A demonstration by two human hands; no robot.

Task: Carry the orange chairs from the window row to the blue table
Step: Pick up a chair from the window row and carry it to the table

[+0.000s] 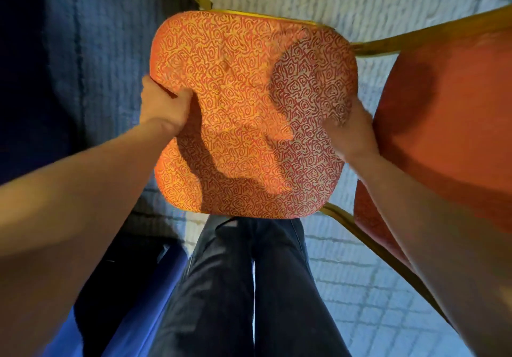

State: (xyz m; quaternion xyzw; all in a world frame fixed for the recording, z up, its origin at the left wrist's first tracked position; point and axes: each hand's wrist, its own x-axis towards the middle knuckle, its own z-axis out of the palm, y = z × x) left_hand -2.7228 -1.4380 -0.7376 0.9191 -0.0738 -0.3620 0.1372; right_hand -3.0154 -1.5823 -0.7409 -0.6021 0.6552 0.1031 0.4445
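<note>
An orange chair fills the middle of the head view, its patterned seat cushion (249, 107) facing up at me. My left hand (163, 107) grips the cushion's left edge, thumb on top. On the right edge my right hand (352, 132) is clamped, next to the plain orange backrest (443, 123). Gold metal legs (368, 232) run out from under the seat. Blue cloth (55, 79), possibly the table's cover, hangs at the left.
A pale tiled floor (388, 24) spreads to the right and ahead. My legs in dark trousers (249, 287) stand right behind the seat. More blue fabric (133, 315) lies at the lower left, close to my left leg.
</note>
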